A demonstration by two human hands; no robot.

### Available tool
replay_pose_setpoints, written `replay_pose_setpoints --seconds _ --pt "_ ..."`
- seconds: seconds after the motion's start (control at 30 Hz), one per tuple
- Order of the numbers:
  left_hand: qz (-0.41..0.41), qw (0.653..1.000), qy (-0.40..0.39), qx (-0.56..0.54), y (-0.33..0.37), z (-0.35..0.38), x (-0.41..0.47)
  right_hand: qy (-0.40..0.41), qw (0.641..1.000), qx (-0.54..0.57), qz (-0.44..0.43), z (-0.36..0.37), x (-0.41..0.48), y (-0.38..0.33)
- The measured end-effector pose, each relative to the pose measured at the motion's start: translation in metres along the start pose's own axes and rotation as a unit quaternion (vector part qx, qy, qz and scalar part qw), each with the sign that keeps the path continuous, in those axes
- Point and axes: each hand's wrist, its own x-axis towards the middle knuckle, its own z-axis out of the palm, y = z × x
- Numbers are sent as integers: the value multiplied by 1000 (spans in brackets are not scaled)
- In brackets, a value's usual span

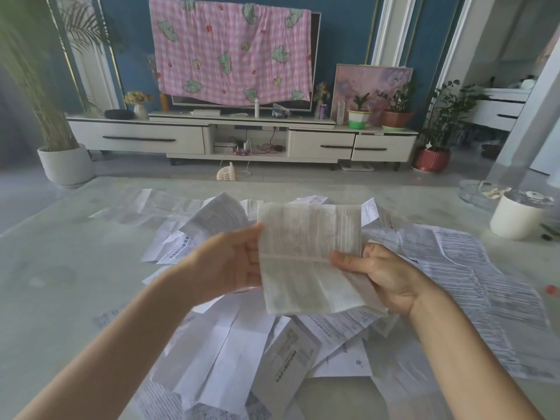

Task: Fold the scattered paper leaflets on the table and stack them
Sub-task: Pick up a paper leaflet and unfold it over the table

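Note:
I hold one printed paper leaflet [306, 256] up above the table, creased across its middle and partly folded. My left hand [230, 262] grips its left edge, fingers behind the sheet. My right hand [381, 277] pinches its lower right part, thumb on the front. Under and around my hands lies a heap of scattered leaflets [242, 344], unfolded and overlapping. A long printed sheet [485, 283] stretches out on the right.
The pale marble table [60, 268] carries a white cylindrical container [518, 213] and a glass dish [481, 192] at the far right. A small red object [550, 288] lies by the right edge. Beyond stand a TV cabinet and potted plants.

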Motion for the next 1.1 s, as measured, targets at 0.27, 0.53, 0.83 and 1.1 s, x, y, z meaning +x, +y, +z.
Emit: replay_pose_setpoints --seconds 0.27,0.53,0.83,1.1 --pt "-88 951 -59 289 -3 2 -13 -115 972 -202 28 8 -4 0" --pt "48 990 51 120 -11 6 -6 -19 999 20 -34 -2 -5 2" --pt "24 995 -22 94 -9 -1 -7 -3 999 -39 -34 12 -10 4" --pt "36 988 -85 122 -4 -14 -8 -52 998 -8 -30 10 -11 0"
